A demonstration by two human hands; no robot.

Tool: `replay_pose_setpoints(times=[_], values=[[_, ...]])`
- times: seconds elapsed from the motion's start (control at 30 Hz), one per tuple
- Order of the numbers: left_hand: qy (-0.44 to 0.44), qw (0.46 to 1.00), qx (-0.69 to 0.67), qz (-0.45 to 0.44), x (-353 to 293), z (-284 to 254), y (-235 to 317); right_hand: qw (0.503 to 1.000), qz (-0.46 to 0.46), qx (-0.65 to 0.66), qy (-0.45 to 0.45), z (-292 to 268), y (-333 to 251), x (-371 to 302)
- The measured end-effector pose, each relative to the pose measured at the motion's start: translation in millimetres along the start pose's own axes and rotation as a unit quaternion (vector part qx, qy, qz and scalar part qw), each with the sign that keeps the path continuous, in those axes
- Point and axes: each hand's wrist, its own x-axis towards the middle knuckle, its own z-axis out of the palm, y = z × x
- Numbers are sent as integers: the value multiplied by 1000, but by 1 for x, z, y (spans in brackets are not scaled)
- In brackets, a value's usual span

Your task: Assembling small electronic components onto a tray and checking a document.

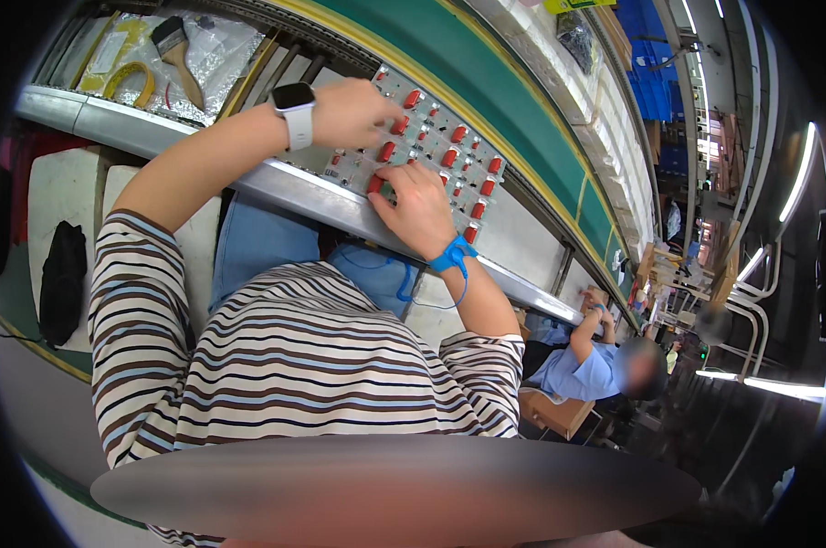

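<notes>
A circuit board panel with rows of red, block-like components lies tilted across the metal rail in front of me. My left hand, with a watch on the wrist, reaches over its left part. The fingers are curled together against the board, and whatever they pinch is hidden. My right hand rests on the panel's near edge, thumb apart from the fingers. A red component shows between that thumb and the fingertips. Around the right wrist runs a blue wrist strap with a coiled cord.
At the upper left a brush and a yellow tape roll lie on clear plastic bags. A green conveyor belt runs beyond the rail. Another person in a blue shirt works farther along the line at right. Blue bins stand behind.
</notes>
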Motion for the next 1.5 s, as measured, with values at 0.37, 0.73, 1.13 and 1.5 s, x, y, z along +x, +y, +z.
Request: replay_pose_setpoints(times=[0.37,0.73,1.13,1.5], values=[[52,972,-168,-152,-28,1,-32,999,-46,14,-22,-1,4,8],[38,967,-200,-151,-26,4,-28,992,-37,-109,-58,-7,-16,17],[22,956,-242,-163,-26,5,-28,996,-33,-58,-61,-7,23,34],[1,957,-241,-162,-25,3,-27,994,-92,-1,-57,-5,37,34]])
